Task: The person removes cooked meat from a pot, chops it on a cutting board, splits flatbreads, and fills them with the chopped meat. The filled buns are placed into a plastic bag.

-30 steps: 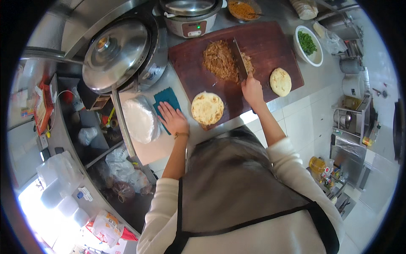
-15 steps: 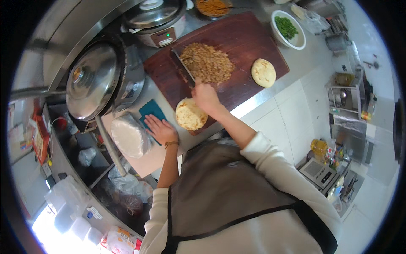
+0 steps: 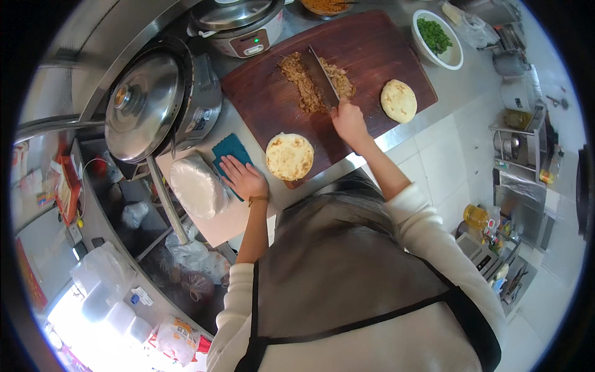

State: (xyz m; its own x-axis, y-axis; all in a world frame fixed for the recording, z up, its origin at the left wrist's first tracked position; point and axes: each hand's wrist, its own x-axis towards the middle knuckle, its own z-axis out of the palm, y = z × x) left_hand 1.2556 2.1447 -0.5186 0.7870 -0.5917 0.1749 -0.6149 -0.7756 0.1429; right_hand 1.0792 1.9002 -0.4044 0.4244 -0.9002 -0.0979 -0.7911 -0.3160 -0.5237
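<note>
My right hand (image 3: 350, 124) is closed round the handle of a cleaver (image 3: 323, 78). Its blade stands in a heap of chopped brown food, perhaps meat (image 3: 301, 82), with bits on both sides of it. The heap lies on a dark red-brown wooden cutting board (image 3: 367, 38). Toward the board's near left corner rests a browned round flatbread (image 3: 289, 157), and a second flatbread (image 3: 398, 101) lies near its right edge. Flat on a folded teal cloth (image 3: 230, 149), left of the board, my left hand (image 3: 245, 179) has its fingers stretched out.
A large lidded steel pot (image 3: 145, 105) stands on the left, with a cooker (image 3: 251, 38) behind the board. At the far right is a white bowl (image 3: 454, 56) of chopped greens. A plastic-wrapped white bundle (image 3: 197, 186) sits beside the cloth. The counter's metal edge (image 3: 396, 133) runs near my right forearm.
My right hand and the cleaver have moved right, from the heap's left side into its middle. The chopped heap is less spread out. My left hand stays on the cloth.
</note>
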